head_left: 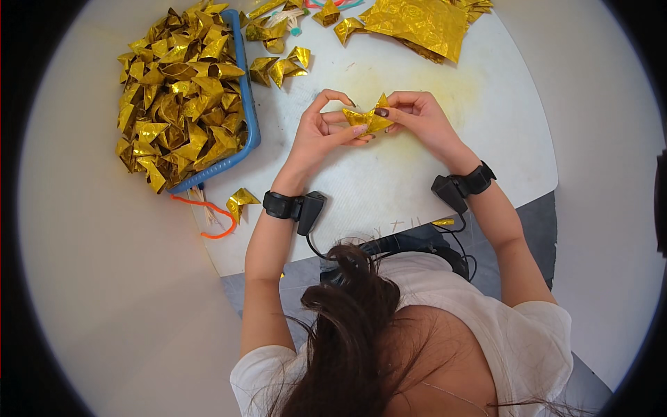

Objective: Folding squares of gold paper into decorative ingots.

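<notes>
The left hand (pixel 318 133) has its grip nearly closed, thumb and lower fingers around the near left side of a folded gold paper (pixel 360 122), its forefinger arched above. The right hand (pixel 429 125) pinches the paper's right end between thumb and finger. The paper is above the white surface (pixel 382 181), to the right of a blue basket (pixel 249 111) heaped with gold folded pieces (pixel 184 97).
</notes>
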Action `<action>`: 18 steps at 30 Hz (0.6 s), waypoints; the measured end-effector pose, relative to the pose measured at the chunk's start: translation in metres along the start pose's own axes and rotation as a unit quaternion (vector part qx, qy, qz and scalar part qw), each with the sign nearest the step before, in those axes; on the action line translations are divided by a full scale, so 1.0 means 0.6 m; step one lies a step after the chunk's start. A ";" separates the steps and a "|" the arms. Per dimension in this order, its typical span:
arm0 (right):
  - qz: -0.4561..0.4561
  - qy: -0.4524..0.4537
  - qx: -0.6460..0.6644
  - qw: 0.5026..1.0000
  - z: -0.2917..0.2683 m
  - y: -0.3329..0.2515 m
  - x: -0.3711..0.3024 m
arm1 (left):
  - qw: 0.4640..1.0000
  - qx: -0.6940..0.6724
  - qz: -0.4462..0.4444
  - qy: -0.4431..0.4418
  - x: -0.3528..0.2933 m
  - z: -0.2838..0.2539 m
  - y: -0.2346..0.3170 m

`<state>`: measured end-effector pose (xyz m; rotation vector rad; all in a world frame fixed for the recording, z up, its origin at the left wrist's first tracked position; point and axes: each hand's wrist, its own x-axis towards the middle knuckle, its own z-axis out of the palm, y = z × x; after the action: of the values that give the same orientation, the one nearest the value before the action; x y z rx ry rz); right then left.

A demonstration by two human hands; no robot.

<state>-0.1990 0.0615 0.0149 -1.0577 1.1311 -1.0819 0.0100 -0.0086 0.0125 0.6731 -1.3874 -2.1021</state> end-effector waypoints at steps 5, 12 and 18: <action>-0.005 0.050 -0.013 0.999 -0.006 0.021 0.007 | 0.999 0.005 0.002 0.032 0.003 0.024 0.004; -0.080 0.205 0.102 0.970 0.021 0.023 0.009 | 0.982 -0.019 0.078 0.170 0.003 0.067 -0.030; -0.041 0.212 0.131 0.968 0.033 0.016 0.005 | 0.973 -0.038 0.127 0.189 0.004 0.076 -0.041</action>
<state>-0.1779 0.0619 0.0074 -0.6847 1.2408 -1.5267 -0.0258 0.0282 0.0053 0.7725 -1.1109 -1.7112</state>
